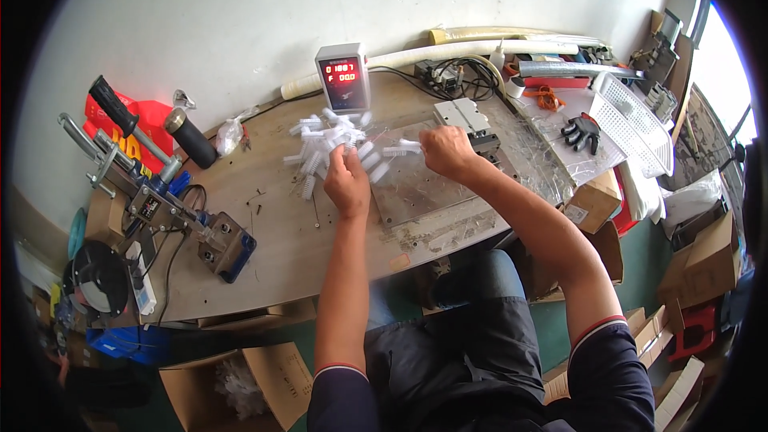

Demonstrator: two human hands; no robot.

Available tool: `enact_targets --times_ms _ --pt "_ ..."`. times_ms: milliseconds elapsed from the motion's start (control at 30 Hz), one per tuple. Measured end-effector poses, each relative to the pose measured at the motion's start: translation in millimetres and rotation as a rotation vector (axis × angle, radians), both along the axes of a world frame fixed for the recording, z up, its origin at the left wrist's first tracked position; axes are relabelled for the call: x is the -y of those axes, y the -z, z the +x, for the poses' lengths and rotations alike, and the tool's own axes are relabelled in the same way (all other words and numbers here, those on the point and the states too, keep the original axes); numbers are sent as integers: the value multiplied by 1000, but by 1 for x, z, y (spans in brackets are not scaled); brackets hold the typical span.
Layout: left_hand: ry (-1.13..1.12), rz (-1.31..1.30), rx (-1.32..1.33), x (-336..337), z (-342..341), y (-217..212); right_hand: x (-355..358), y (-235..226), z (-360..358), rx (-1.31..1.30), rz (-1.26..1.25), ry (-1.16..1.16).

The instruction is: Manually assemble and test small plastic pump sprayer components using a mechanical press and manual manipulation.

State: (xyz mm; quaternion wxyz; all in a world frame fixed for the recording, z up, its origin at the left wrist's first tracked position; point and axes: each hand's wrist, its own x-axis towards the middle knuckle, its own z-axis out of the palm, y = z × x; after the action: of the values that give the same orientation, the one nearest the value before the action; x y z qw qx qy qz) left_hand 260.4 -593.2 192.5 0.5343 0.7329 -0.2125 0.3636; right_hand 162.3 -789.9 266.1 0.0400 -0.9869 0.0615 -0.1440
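Note:
A loose pile of small white plastic pieces with brush-like bristles [308, 152] lies on the workbench in front of me. My left hand [348, 184] is at the pile's near side, its fingers pinched on one white piece at the fingertips. To the right, my right hand [448, 152] is closed, and a white bristled piece [400, 149] sticks out leftward from its fingers. Beside the right hand stands a grey metal block fixture [464, 116] on a flat metal plate [416, 200]. The fingers partly hide what they grip.
A counter box with red digits [344, 78] stands behind the pile. On the left is a lever hand press [152, 184] with a dark cylinder [190, 138] near it. A black glove [582, 133] and a white basket [632, 124] lie right. An open carton [276, 380] stands below.

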Motion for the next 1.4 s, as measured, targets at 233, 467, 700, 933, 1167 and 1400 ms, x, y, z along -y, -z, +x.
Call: enact_targets --times_ms 233,467,700,933,1167,1400 --pt "-34 25 34 0 1 3 -13 7 -54 189 -12 8" --pt "57 83 -121 8 -9 0 3 47 -142 458 302 187" --pt "108 207 -153 5 -11 -4 19 60 -139 443 395 437" --pt "135 224 -173 5 -12 -3 19 58 -128 397 443 500" --pt "156 236 -220 4 -15 -8 15 58 -124 407 482 548" --pt "169 222 -226 3 -17 -10 15 63 -121 461 465 568"
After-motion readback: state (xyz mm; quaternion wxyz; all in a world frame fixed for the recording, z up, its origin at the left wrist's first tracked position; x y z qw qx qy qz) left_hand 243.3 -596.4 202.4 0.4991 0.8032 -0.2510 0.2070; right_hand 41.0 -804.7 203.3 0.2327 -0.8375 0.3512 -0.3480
